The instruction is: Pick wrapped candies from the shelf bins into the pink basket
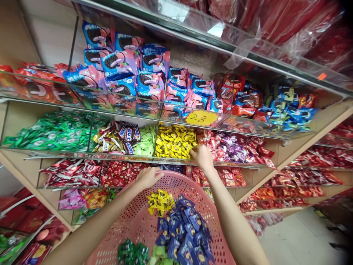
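Note:
My left hand (149, 178) is closed on the far rim of a pink perforated plastic basket (132, 221). Inside the basket lie yellow-wrapped candies (160, 202), a large heap of dark blue packets (185, 230), dark green packets (132, 253) and light green ones (161, 255). Beyond the rim, my right hand (202, 156) reaches into the shelf bin at the right edge of a pile of yellow-wrapped candies (175, 141). Its fingers are curled together on the candies there; how many they hold is hidden.
Glass-fronted bins hold green packets (55, 130), Snickers bars (129, 133) and purple and red sweets (228, 145). Above sit blue-and-pink cookie packs (120, 64) and a yellow price tag (201, 117) reading 28. A glass lip (138, 159) edges the bin. Tiled floor (292, 239) shows at lower right.

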Available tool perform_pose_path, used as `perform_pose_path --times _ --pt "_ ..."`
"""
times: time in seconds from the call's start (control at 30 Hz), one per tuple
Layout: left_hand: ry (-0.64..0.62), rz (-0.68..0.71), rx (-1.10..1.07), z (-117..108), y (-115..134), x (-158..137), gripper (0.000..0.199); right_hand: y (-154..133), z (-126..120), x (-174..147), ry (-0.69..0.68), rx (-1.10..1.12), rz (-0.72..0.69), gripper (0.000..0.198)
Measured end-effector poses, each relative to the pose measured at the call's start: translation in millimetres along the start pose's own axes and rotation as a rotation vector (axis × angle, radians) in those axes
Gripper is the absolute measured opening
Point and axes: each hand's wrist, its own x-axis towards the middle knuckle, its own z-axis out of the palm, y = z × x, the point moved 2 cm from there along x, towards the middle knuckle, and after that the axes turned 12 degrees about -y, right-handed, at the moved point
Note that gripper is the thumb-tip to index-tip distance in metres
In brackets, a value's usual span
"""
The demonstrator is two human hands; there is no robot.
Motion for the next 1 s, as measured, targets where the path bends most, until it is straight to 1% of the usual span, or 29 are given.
perform_pose_path --times 0.17,0.3,0.43,0.5,0.57,0.6,0.63,0.67,0.73,0.83,0.9,1.0 --pt "0.003 -0.004 0.014 -0.2 1.0 -0.5 0.046 2.2 1.5 2.0 0.027 0.053 -0.007 0.025" --pt "0.008 -0.005 0.018 1.5 0.1 1.2 0.045 5.0 1.4 2.9 0.041 0.178 -0.058 0.018" --pt "0.006 -0.021 0.015 2.0 0.1 1.9 0.046 3.9 -5.4 -2.3 0.060 0.360 -0.187 0.018" --pt "-0.002 -0.014 0.012 2.1 0.7 1.8 0.046 -0.9 -11.5 -11.3 0.091 0.488 -0.288 0.020" --pt "-0.006 -0.005 0.007 2.4 1.0 2.0 0.047 -8.8 -14.9 -25.1 0.057 0.649 -0.396 0.023" --pt "-0.006 -0.003 0.006 2.9 0.9 2.3 0.047 -13.7 -14.0 -33.3 -0.009 0.731 -0.446 0.024" --pt "-0.006 -0.003 0.005 3.4 0.7 2.8 0.047 -18.9 -10.8 -41.8 -0.106 0.805 -0.490 0.026" --pt "-0.003 -0.006 0.004 4.0 0.3 3.3 0.046 -24.0 -5.0 -50.4 -0.231 0.862 -0.525 0.027" --pt "-0.005 -0.011 0.003 5.1 -0.4 4.5 0.044 -31.9 13.1 -65.8 -0.501 0.923 -0.576 0.028" --pt "-0.006 -0.007 0.021 5.3 -0.2 4.9 0.044 -33.1 49.1 -78.4 -0.810 0.935 -0.567 0.029" --pt "0.003 0.001 0.039 4.2 0.9 4.1 0.046 -27.1 72.2 -79.0 -0.925 0.932 -0.509 0.030" --pt "0.018 0.002 0.045 2.5 2.7 2.4 0.046 -13.9 98.8 -74.9 -1.010 0.891 -0.392 0.030"
